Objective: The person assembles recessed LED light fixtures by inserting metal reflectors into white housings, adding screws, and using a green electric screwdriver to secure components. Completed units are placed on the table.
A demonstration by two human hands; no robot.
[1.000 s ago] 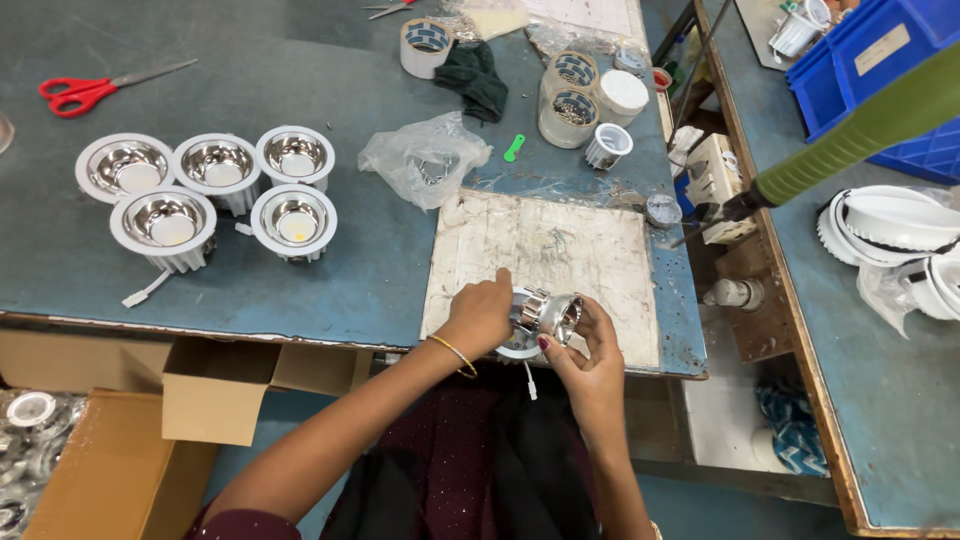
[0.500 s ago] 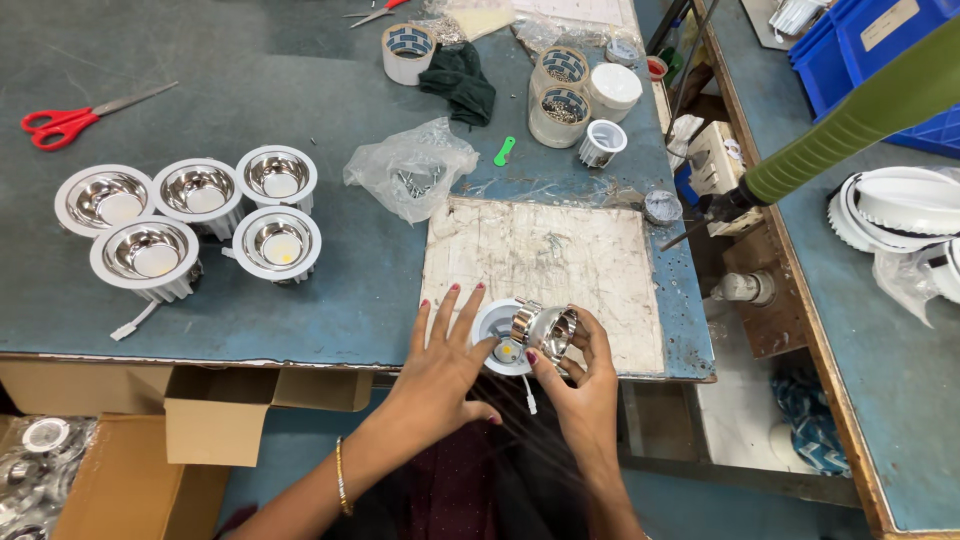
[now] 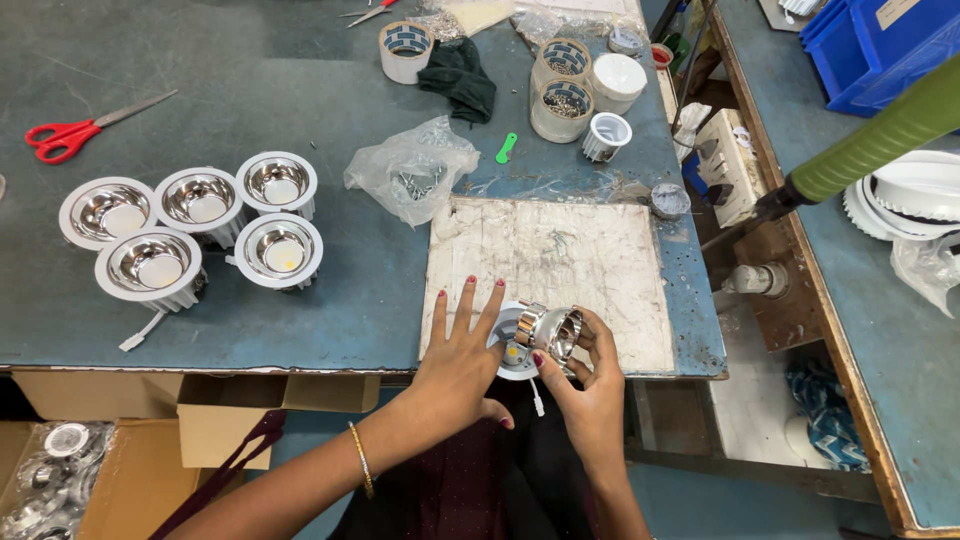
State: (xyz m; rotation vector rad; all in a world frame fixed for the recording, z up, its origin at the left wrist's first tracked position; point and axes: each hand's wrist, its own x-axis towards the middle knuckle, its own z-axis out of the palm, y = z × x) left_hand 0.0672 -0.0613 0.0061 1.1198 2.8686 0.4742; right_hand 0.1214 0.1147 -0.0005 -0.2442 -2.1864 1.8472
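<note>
Tubs [image 3: 558, 110] w/ screws, bag [image 3: 412, 172] w/ screws, hands [image 3: 590, 385] on downlight [image 3: 520, 345]

Our left hand [image 3: 455, 370] lies flat at the near edge of the board [image 3: 560, 260], touching the lamp base [image 3: 507, 355]. Our right hand [image 3: 590, 385] is just right of it, holding the shiny cup [image 3: 553, 332] over that base. Five lamps [image 3: 195, 225] sit far left of our hands. Behind them lies a bag of screws [image 3: 410, 170].

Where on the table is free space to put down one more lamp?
Bare table lies between the red scissors and the tape roll. The white board is free above the hands. Around the cups it is crowded.
</note>
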